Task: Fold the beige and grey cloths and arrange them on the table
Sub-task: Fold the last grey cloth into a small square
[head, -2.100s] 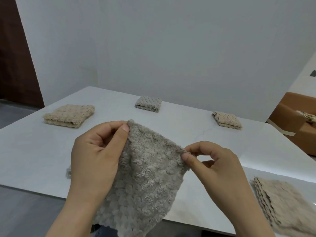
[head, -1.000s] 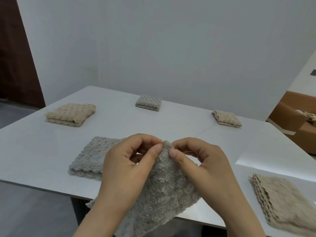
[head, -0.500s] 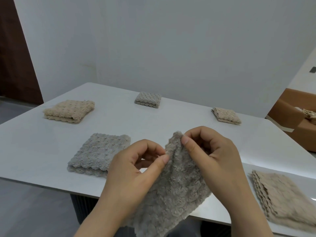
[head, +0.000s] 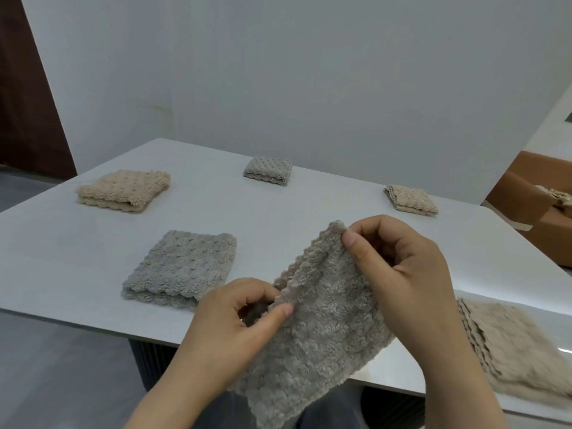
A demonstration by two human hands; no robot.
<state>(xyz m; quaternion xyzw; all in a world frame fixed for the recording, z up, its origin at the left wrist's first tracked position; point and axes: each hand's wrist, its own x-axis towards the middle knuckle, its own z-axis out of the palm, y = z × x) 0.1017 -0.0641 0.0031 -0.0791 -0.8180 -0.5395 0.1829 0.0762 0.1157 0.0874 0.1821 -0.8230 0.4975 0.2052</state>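
The grey cloth (head: 325,323) is held up above the near edge of the desk (head: 309,209). It is doubled over, and its scalloped edge runs up and to the right between the two hands. Its lower part hangs past the desk's edge toward the person's lap.

The right hand (head: 402,274) pinches the cloth's top corner between thumb and forefinger, and its fingers (head: 353,244) are curled in against the fabric. The left hand (head: 229,332) pinches the lower end of the same scalloped edge, with the thumb on the near face and the other fingers curled behind.

Just left of the left hand, a folded grey cloth (head: 182,267) lies flat close to the near edge. A folded beige cloth (head: 123,190) sits toward the left edge. A small grey square (head: 268,170) lies at the middle of the far edge, and a small beige square (head: 411,199) lies toward the far right corner. A pile of beige cloths (head: 513,345) rests at the near right corner. A brown cardboard box (head: 523,196) stands beyond the right edge.
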